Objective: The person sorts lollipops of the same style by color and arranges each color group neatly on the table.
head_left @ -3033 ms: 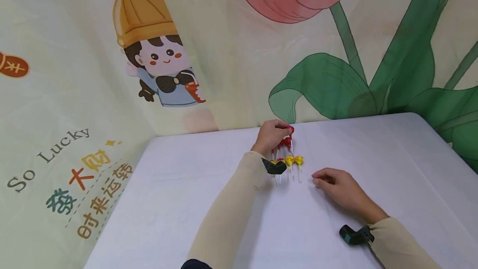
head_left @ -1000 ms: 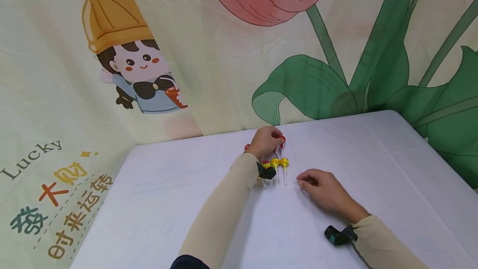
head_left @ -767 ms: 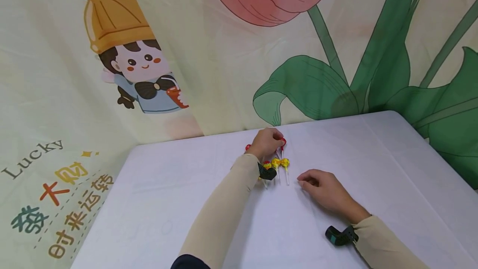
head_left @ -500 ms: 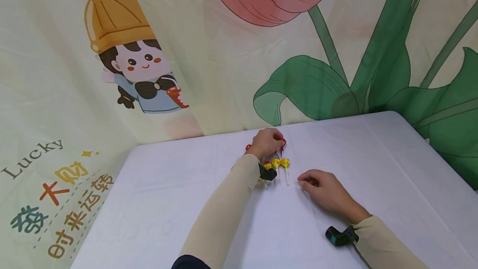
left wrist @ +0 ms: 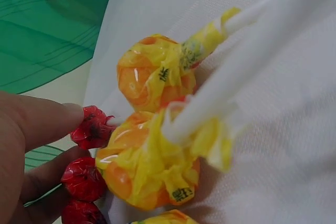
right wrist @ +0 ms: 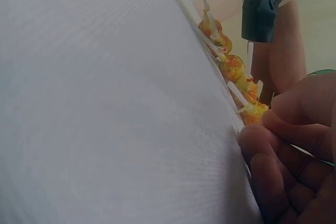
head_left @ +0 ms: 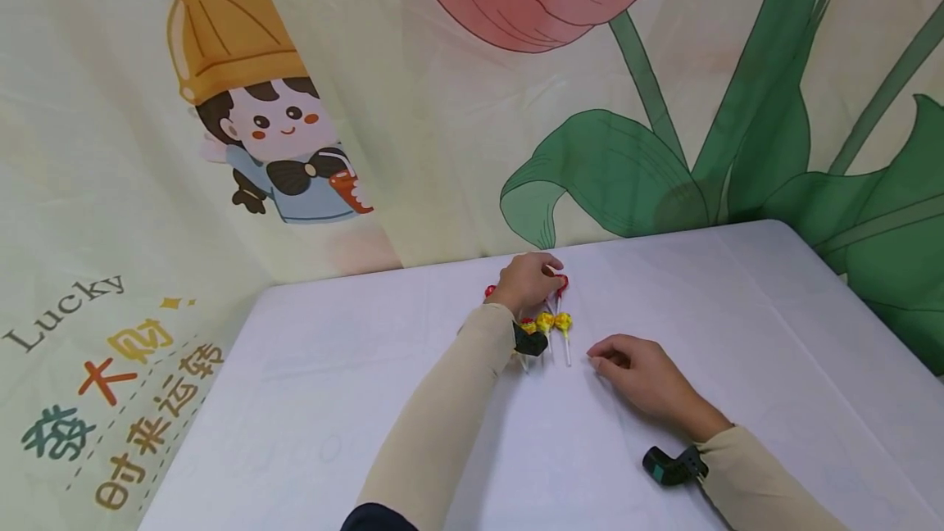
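My left hand reaches to the far side of the white table, its thumb touching the head of the rightmost red lollipop while the index finger stands apart from it. More red lollipops line up beside that one, partly hidden by the hand. Nearer to me lies a row of yellow lollipops, sticks pointing my way; the left wrist covers part of the row. To the right of them, my right hand rests on the table with loosely curled fingers and nothing in it.
The white cloth-covered table ends at the back against a printed curtain with a tulip and a cartoon figure. A dark wrist camera sits at the right wrist. Another red lollipop head shows left of the left hand.
The left hand has gone from holding the red lollipop higher up to setting it at the row's right end; its index finger has just lifted away. The right hand stays in place.
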Action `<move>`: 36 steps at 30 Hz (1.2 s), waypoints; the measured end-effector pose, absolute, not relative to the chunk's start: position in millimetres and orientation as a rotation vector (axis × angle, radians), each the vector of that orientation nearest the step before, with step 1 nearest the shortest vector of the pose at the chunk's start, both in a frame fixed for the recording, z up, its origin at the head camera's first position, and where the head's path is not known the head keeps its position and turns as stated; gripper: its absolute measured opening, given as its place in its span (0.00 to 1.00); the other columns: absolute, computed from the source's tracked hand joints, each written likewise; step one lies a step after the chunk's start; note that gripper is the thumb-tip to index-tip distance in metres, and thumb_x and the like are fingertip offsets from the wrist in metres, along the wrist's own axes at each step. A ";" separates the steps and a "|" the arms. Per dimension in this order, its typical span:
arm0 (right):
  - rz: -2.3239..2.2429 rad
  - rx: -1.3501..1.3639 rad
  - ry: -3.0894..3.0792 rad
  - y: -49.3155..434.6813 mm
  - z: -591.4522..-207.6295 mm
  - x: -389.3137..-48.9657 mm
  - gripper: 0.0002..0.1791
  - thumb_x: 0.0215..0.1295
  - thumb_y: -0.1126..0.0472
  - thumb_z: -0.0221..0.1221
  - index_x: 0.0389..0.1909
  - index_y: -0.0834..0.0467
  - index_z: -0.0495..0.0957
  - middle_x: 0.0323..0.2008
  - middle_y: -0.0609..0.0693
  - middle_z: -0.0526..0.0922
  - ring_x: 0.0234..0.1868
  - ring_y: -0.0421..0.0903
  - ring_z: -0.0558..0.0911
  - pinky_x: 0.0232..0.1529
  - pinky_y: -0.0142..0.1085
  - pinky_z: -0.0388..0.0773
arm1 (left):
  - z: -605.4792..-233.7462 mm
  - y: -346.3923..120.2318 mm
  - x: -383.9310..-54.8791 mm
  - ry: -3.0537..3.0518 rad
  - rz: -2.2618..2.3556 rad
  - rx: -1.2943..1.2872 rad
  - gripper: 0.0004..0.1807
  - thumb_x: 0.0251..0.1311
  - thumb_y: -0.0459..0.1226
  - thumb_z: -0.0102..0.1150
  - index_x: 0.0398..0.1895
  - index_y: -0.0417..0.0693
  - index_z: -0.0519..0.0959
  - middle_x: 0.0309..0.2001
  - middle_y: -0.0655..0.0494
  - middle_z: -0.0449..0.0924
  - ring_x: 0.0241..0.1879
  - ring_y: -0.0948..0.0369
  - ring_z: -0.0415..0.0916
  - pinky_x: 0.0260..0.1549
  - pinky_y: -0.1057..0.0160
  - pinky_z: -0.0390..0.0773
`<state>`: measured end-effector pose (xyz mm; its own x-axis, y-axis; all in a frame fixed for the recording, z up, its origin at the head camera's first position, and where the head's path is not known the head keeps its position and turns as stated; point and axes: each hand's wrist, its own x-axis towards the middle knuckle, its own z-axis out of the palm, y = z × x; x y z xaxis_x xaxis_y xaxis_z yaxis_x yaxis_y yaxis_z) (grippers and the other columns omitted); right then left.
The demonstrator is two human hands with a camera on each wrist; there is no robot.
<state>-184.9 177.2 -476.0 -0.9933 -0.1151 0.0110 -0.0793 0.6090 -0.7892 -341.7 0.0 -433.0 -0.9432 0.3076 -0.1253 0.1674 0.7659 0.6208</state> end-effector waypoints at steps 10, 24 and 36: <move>-1.366 -0.176 2.767 178.0 -475.6 -184.9 0.08 0.69 0.59 0.62 0.46 0.51 0.85 0.39 0.43 0.83 0.37 0.44 0.76 0.38 0.39 0.75 | -431.5 1.7 -340.8 2.773 0.867 0.406 0.08 0.65 0.46 0.65 0.41 0.54 0.86 0.32 0.65 0.80 0.42 0.59 0.72 0.56 0.45 0.63; -1.362 -0.148 2.763 174.0 -472.1 -182.8 0.08 0.69 0.59 0.62 0.46 0.52 0.85 0.40 0.44 0.82 0.38 0.45 0.76 0.39 0.40 0.75 | -430.5 -7.2 -340.7 2.712 1.016 0.325 0.11 0.68 0.47 0.61 0.45 0.53 0.85 0.37 0.62 0.80 0.41 0.58 0.74 0.38 0.62 0.77; -1.347 -0.167 2.785 176.3 -470.9 -181.4 0.08 0.69 0.58 0.62 0.46 0.51 0.85 0.38 0.43 0.82 0.38 0.45 0.76 0.38 0.39 0.75 | -411.9 -58.3 -324.1 2.855 1.067 0.358 0.14 0.71 0.46 0.55 0.52 0.53 0.83 0.46 0.59 0.82 0.44 0.59 0.76 0.48 0.56 0.79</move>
<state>-181.4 176.3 -470.9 -0.9932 -0.1161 0.0076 -0.0780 0.6163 -0.7836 -324.1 -58.3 -411.9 -0.9702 0.2420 0.0130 0.1912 0.7312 0.6548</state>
